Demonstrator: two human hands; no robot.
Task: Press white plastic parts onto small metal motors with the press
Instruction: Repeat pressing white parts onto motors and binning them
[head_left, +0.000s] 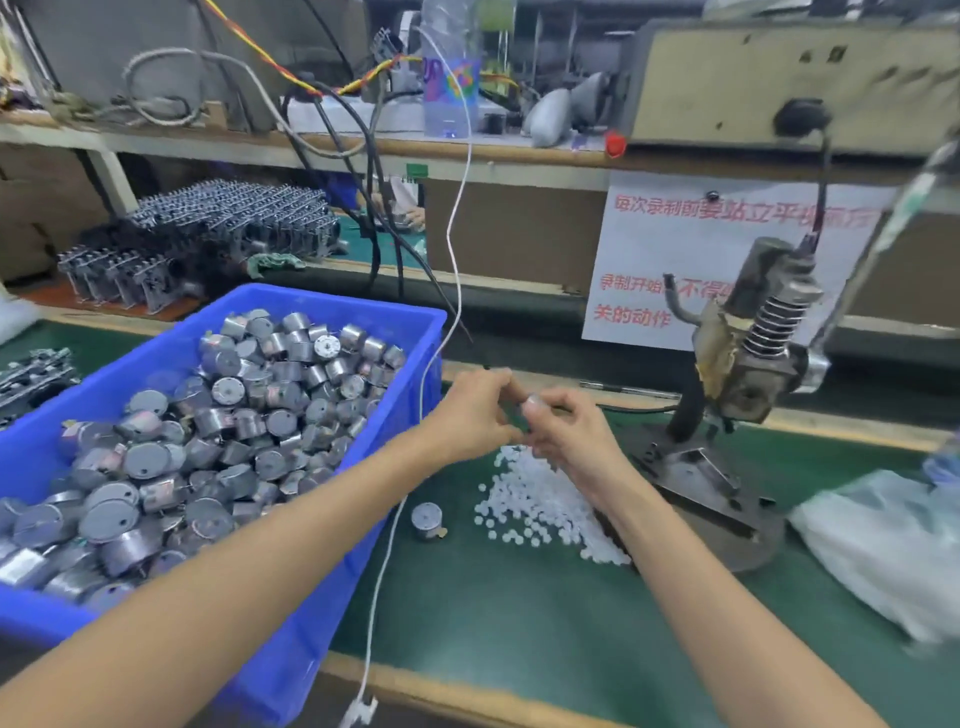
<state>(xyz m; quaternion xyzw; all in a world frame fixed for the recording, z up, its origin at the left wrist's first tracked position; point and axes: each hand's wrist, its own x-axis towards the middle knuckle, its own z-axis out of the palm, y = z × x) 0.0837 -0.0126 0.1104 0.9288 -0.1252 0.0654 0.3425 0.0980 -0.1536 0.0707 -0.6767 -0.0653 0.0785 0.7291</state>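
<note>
My left hand (475, 415) and my right hand (566, 434) meet above the green mat, fingers curled together around a small metal motor (532, 404) that is mostly hidden between them. Just below the hands lies a heap of small white plastic parts (545, 504). One loose motor (427, 520) stands on the mat to the left of the heap. The hand press (748, 364), with its spring and dark round base, stands to the right of my right hand. A blue bin (363, 322) at left is full of several metal motors.
A thin white cable (451, 249) hangs down past the bin's right wall to the table's front edge. A clear plastic bag (883, 545) lies at right. Stacked metal frames (218, 228) sit behind the bin. A white notice (675, 249) hangs behind the press.
</note>
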